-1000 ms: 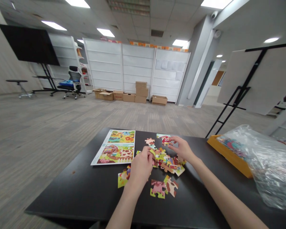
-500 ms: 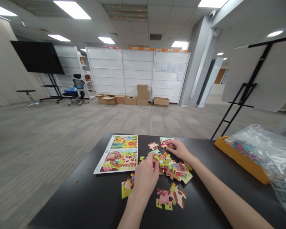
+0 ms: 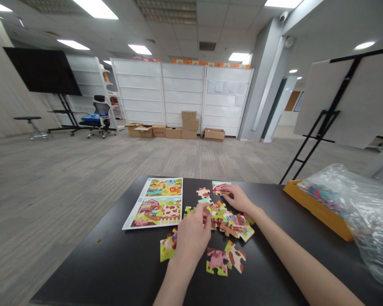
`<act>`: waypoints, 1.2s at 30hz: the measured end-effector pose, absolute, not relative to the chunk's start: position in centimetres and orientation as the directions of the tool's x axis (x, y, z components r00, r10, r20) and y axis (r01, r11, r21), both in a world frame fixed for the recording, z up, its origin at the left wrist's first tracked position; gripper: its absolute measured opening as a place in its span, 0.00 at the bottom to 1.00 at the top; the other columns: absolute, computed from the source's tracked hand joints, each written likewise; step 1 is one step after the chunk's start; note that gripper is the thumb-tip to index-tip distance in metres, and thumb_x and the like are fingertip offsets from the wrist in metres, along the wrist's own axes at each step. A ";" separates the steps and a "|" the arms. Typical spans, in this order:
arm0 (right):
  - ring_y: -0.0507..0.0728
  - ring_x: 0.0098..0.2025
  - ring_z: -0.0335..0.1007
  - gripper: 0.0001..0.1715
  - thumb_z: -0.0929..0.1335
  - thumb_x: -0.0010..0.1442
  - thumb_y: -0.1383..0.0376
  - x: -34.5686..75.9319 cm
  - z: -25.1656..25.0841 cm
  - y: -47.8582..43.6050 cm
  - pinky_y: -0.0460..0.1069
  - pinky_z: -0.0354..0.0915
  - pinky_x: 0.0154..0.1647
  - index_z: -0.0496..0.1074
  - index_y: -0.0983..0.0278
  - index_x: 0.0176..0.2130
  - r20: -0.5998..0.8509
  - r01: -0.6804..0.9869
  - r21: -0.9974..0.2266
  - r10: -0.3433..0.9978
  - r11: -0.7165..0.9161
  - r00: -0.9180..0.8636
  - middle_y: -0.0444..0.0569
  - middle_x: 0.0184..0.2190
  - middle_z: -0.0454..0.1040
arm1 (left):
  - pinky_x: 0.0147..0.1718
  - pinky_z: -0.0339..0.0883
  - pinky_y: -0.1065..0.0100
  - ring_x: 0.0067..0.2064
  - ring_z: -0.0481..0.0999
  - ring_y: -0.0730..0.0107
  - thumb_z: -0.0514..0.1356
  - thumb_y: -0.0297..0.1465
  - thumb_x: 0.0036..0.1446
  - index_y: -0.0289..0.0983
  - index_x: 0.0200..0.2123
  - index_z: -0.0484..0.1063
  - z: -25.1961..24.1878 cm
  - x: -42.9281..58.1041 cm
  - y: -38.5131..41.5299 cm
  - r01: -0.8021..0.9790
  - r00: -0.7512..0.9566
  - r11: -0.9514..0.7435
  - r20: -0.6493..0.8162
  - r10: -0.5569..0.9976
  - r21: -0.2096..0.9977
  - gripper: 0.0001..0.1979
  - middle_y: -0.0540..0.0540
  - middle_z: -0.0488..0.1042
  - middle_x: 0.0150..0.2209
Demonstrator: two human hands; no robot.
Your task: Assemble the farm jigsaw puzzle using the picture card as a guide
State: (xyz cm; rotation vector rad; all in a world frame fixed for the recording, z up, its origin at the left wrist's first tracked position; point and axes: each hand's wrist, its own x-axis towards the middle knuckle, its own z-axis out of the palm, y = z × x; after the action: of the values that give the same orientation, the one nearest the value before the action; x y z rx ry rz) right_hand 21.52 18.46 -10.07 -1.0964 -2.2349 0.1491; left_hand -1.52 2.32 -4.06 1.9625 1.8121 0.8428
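Observation:
A heap of coloured puzzle pieces (image 3: 230, 220) lies on the black table (image 3: 121, 259). My left hand (image 3: 192, 235) is curled at the heap's left side, its fingertips pinching a piece. My right hand (image 3: 237, 198) reaches to the far side and rests its fingers on the red barn piece (image 3: 219, 187). A pink pig piece (image 3: 217, 261) joined to a brown-spotted piece (image 3: 237, 256) lies nearest me. A yellow-green piece (image 3: 167, 246) shows left of my left wrist. The printed reference sheet (image 3: 158, 202) lies flat to the left.
An orange tray (image 3: 315, 208) holding a clear plastic bag (image 3: 360, 208) of pieces sits at the right. A board on a black easel (image 3: 319, 127) stands behind it. Cardboard boxes (image 3: 188, 125), white shelving, an office chair (image 3: 97, 117) and a dark screen fill the far room.
My right hand has stayed on the barn piece at the far side. My left hand keeps its pinch at the heap's left edge. The view itself shifts slightly.

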 end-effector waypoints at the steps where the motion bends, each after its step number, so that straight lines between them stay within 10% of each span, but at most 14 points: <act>1: 0.64 0.54 0.75 0.14 0.67 0.63 0.64 21.5 -10.1 18.5 0.62 0.67 0.57 0.78 0.60 0.46 0.494 0.673 -0.357 0.742 0.648 -0.453 0.54 0.51 0.80 | 0.35 0.61 0.67 0.41 0.81 0.58 0.55 0.29 0.65 0.43 0.52 0.69 -4.0 -1.5 2.3 0.781 0.014 -0.133 0.195 0.981 0.610 0.13 0.46 0.82 0.39; 22: 0.63 0.52 0.72 0.20 0.64 0.60 0.72 21.8 -10.2 18.5 0.58 0.65 0.57 0.76 0.62 0.49 0.435 0.721 -0.303 0.763 0.623 -0.477 0.53 0.51 0.79 | 0.34 0.59 0.67 0.40 0.80 0.61 0.55 0.30 0.66 0.42 0.46 0.72 -3.9 -1.5 2.0 0.800 0.071 -0.169 0.188 0.980 0.576 0.08 0.48 0.82 0.37; 36: 0.63 0.54 0.72 0.16 0.63 0.70 0.60 21.3 -9.6 18.4 0.59 0.66 0.57 0.76 0.59 0.51 0.414 0.732 -0.230 0.745 0.642 -0.523 0.53 0.52 0.78 | 0.38 0.64 0.67 0.41 0.81 0.63 0.55 0.29 0.66 0.42 0.42 0.71 -3.9 -1.2 2.0 0.799 0.075 -0.175 0.194 0.978 0.576 0.06 0.49 0.81 0.37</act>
State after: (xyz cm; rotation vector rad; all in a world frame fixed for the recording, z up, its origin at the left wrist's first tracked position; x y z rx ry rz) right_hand 21.28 18.37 -9.55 -1.1557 -2.3828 0.0372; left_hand -1.24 1.97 -3.87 2.0403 1.7726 0.7888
